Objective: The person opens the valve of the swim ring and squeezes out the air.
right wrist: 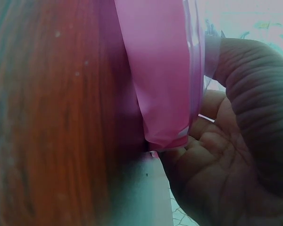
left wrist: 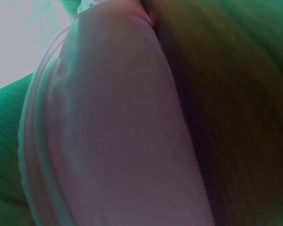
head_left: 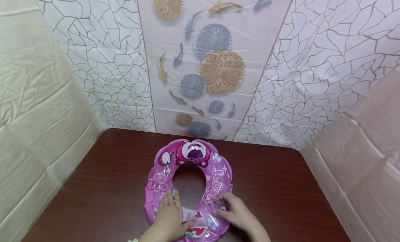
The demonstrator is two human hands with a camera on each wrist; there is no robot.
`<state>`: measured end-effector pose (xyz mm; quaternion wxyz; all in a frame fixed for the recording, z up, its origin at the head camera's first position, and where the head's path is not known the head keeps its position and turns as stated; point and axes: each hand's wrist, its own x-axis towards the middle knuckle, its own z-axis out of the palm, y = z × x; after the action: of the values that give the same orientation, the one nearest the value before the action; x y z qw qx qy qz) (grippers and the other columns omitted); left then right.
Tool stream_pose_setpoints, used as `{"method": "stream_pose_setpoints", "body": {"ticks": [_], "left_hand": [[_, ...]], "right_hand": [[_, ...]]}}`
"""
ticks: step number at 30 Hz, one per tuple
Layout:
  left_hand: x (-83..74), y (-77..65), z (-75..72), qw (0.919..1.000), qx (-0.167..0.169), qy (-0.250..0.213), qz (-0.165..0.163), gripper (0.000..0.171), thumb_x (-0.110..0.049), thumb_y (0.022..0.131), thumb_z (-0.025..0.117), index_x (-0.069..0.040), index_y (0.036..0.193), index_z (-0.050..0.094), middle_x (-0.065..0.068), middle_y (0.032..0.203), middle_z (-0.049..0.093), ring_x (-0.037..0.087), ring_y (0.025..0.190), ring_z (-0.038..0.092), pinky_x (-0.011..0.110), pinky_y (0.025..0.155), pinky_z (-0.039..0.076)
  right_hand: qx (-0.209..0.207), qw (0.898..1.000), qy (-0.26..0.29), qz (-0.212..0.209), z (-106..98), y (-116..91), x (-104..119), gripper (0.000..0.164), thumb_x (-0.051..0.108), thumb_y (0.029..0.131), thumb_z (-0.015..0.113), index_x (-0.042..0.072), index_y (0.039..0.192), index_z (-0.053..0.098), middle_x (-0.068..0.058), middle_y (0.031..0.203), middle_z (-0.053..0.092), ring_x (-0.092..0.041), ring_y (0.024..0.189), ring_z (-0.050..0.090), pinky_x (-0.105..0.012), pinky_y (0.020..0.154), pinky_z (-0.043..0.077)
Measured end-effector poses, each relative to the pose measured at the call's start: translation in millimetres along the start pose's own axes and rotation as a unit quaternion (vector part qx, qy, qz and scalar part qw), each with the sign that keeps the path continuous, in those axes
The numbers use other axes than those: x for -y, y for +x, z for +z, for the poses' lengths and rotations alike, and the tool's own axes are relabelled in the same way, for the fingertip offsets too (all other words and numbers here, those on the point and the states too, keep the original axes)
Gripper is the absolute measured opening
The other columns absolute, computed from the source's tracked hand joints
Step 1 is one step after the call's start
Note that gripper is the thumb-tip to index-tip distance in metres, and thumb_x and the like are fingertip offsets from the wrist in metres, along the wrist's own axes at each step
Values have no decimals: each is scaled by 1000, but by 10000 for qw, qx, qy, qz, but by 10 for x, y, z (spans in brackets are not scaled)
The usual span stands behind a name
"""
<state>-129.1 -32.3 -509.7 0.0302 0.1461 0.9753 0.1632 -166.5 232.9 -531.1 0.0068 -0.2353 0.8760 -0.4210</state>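
A pink inflatable swim ring (head_left: 218, 169) with a cartoon bear, lettering and strawberry prints lies on the dark wooden table, its left side creased. My left hand (head_left: 170, 217) rests on the ring's near left part, fingers straight and pointing away. On the near right part, my right hand (head_left: 239, 212) has its fingers and thumb bent onto the clear upper film. In the right wrist view the thumb (right wrist: 254, 70) meets this clear film beside the ring's pink side wall (right wrist: 160, 70). The left wrist view is filled mostly by the ring's side (left wrist: 118, 117); no fingers are distinct there.
The brown table (head_left: 268, 179) extends to both sides of the ring. Behind it hangs a patterned cloth (head_left: 200, 106) with fish and round motifs. Plain cloth walls rise at the left (head_left: 40, 113) and right (head_left: 359, 151).
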Motion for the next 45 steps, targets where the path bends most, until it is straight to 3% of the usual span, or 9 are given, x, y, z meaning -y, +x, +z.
{"method": "stream_pose_setpoints", "body": {"ticks": [12,16,21,26,30,33,37,40,45], "left_hand": [[-11,-7,-19,9998,81,-165,-86,107,-60,82,72,20,143,35,48,145,31,59,137,32,63,112,30],[22,-12,-19,9985,128,-526,-76,104,-59,84,72,18,144,38,44,146,35,56,136,37,63,109,35],[114,-42,-91,9931,-116,-1168,-8,102,-62,80,73,10,146,42,31,135,56,47,119,59,62,92,51],[182,-54,-198,9837,-338,-1746,-252,112,-65,73,78,4,150,36,21,123,67,41,110,65,60,86,54],[201,-27,-205,9828,-665,-1656,-464,121,-69,67,81,4,151,32,24,134,58,45,124,55,64,96,47],[243,0,-208,9872,-1144,-1014,-458,134,-79,58,79,3,153,30,24,145,46,45,134,42,66,105,38],[352,67,-246,9866,-1601,-27,-298,156,-94,43,70,-4,159,20,21,164,17,43,150,13,66,115,19],[442,133,-256,9888,-1465,257,-111,164,-99,39,64,-5,161,11,19,168,0,40,153,-1,63,119,12],[530,193,-182,9977,-667,-54,84,164,-98,42,64,0,160,7,20,167,0,39,153,2,56,120,16]], "right_hand": [[-24,10000,3,-87,-1,-3,-10,24,18,84,82,11,101,67,3,95,66,-11,86,62,-28,77,54],[-26,9997,17,-237,3,-4,-3,24,19,84,82,10,101,67,2,95,67,-14,86,63,-29,76,55],[9,9997,12,-231,-3,-7,8,24,19,84,82,10,99,66,1,94,66,-15,86,63,-30,77,55],[29,10000,-30,-88,-11,-2,-1,25,20,83,83,11,99,66,2,94,66,-13,86,62,-30,77,55],[-3,9999,-57,-117,-11,-1,-10,26,20,82,83,10,100,67,1,94,66,-14,87,63,-30,78,55],[-6,9999,-71,-148,-7,9,-4,27,19,82,83,10,101,67,1,96,67,-16,88,64,-30,79,55],[26,10000,-75,-48,-9,20,6,29,19,81,84,11,103,67,3,97,67,-14,90,64,-29,81,54],[38,10000,-57,41,-16,13,10,29,18,80,84,11,103,67,3,97,66,-14,90,64,-29,82,54],[83,9999,-27,59,-14,-21,2,28,19,82,83,11,104,67,2,98,66,-15,91,64,-30,83,54]]}}
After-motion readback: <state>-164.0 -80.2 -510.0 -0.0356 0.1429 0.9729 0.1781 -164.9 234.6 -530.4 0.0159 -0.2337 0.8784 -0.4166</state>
